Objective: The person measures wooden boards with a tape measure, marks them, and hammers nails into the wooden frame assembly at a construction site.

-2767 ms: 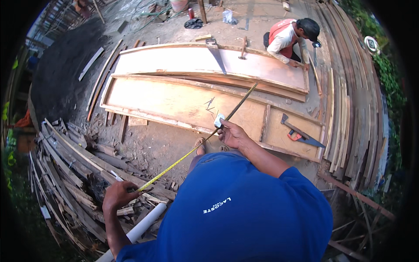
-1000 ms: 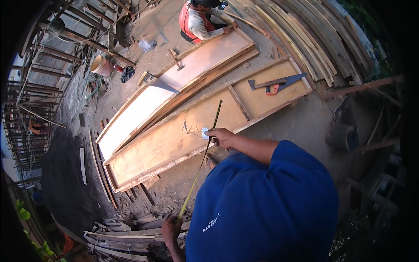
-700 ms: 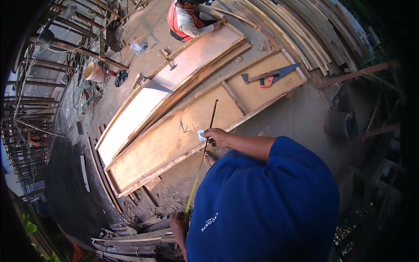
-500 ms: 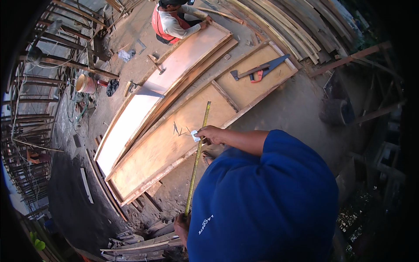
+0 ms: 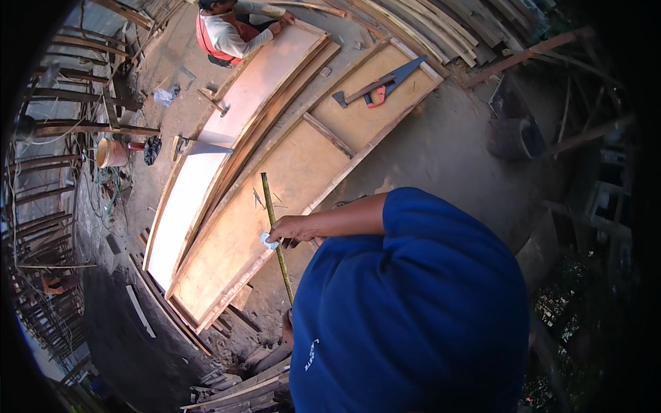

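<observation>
My right hand is closed round a yellow tape measure and also pinches a small white piece that looks like paper. Its blade stands out past my fingers over a long wooden panel with a raised frame. Lower down, my left hand is at the tape's near end, closed on it, mostly hidden by my blue shirt. Several loose nails lie on the panel close to my right hand.
A handsaw and a hammer lie on the panel's far end. Beside it rests a second framed panel with another hammer and saw. A co-worker crouches at its far end. A bucket stands left.
In the view, both hands and the tape have shifted left, with the right hand lower and the left hand higher. The whole scene has slid left and up. My right hand keeps the white piece.
</observation>
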`<control>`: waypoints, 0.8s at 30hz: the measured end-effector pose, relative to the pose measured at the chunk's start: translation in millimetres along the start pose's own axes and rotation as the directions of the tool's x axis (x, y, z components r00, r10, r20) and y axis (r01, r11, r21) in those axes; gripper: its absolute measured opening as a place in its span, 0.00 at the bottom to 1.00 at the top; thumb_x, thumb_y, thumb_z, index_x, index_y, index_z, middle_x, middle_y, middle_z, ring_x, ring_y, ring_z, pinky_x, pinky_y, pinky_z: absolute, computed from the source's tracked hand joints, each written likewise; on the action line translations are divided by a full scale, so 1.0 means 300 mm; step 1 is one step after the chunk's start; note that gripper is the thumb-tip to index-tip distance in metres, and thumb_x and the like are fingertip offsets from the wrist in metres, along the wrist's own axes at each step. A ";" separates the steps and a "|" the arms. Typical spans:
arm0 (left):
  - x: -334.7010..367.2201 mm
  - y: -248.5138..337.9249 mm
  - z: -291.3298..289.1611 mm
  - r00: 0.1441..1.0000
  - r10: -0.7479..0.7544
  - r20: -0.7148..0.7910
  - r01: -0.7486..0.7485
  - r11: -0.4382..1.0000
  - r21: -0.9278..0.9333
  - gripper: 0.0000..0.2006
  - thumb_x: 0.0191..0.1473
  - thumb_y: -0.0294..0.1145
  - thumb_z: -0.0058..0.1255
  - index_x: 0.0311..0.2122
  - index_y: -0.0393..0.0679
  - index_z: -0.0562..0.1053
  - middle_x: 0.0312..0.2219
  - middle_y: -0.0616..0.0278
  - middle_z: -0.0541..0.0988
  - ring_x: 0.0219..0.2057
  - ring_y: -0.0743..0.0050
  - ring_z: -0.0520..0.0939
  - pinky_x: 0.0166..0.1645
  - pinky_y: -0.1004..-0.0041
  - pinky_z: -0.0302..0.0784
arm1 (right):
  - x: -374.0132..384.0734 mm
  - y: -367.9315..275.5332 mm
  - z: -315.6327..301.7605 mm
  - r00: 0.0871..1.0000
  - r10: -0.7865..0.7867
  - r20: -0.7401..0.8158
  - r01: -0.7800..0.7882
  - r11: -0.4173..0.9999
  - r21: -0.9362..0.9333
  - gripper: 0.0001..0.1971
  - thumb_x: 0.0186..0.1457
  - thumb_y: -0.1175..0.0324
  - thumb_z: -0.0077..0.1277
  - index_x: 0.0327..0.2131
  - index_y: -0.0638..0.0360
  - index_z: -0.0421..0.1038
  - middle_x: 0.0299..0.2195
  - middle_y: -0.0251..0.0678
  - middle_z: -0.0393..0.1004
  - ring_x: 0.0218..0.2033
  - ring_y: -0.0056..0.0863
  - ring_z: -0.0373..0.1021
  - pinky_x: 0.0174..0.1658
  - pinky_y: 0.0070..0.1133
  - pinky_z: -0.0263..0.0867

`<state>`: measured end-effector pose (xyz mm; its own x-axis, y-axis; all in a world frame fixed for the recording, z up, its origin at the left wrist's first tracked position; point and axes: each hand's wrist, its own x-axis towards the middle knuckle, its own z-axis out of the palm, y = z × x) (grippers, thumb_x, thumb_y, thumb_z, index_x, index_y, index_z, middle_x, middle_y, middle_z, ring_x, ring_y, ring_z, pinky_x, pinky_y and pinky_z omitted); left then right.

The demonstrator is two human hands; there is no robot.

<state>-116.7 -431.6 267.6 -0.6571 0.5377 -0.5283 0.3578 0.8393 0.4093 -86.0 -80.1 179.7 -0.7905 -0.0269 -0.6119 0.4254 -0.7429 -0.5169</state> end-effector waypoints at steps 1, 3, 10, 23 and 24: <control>0.012 0.010 0.014 1.000 0.004 0.015 -0.003 1.000 -0.019 0.18 0.58 0.43 0.57 0.46 0.39 0.78 0.37 0.47 0.83 0.39 0.52 0.83 0.45 0.61 0.77 | -0.012 0.010 0.026 0.999 -0.005 0.052 0.005 1.000 0.003 0.13 0.55 0.59 0.62 0.35 0.58 0.76 0.27 0.31 0.72 0.22 0.21 0.67 0.23 0.21 0.63; 0.034 0.029 0.031 0.999 0.002 0.044 0.001 0.998 -0.063 0.19 0.59 0.44 0.56 0.46 0.39 0.78 0.37 0.47 0.83 0.40 0.53 0.83 0.45 0.62 0.76 | -0.004 0.026 0.067 0.997 0.007 0.075 -0.001 0.996 -0.088 0.13 0.55 0.59 0.62 0.37 0.58 0.76 0.27 0.31 0.73 0.24 0.22 0.69 0.25 0.22 0.65; 0.044 0.090 0.107 0.990 -0.040 0.133 0.091 0.909 -0.406 0.21 0.61 0.45 0.53 0.48 0.36 0.77 0.39 0.49 0.83 0.40 0.58 0.83 0.46 0.64 0.76 | 0.058 -0.002 0.088 0.990 -0.023 0.139 0.050 0.979 -0.197 0.13 0.56 0.58 0.62 0.36 0.57 0.77 0.27 0.29 0.76 0.24 0.17 0.70 0.28 0.18 0.68; 0.062 -0.063 0.239 0.935 -0.340 0.104 0.295 0.580 -0.759 0.22 0.59 0.43 0.51 0.48 0.34 0.78 0.37 0.51 0.83 0.40 0.64 0.82 0.46 0.66 0.75 | 0.281 -0.324 0.333 0.970 -0.205 0.133 0.233 0.940 -0.251 0.08 0.60 0.64 0.59 0.37 0.58 0.76 0.28 0.26 0.75 0.26 0.13 0.68 0.30 0.14 0.66; 0.060 -0.073 0.246 0.927 -0.364 0.091 0.293 0.552 -0.781 0.22 0.59 0.43 0.51 0.48 0.34 0.78 0.37 0.51 0.83 0.40 0.64 0.82 0.46 0.66 0.75 | 0.314 -0.350 0.375 0.970 -0.205 0.130 0.233 0.936 -0.265 0.08 0.60 0.64 0.59 0.37 0.57 0.76 0.28 0.26 0.75 0.26 0.14 0.68 0.30 0.14 0.66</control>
<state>-87.5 -434.4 194.3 -0.6791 0.2003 -0.7062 -0.5129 0.5586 0.6518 -254.7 -79.8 243.8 -0.9111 0.0392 -0.4104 0.3310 -0.5239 -0.7848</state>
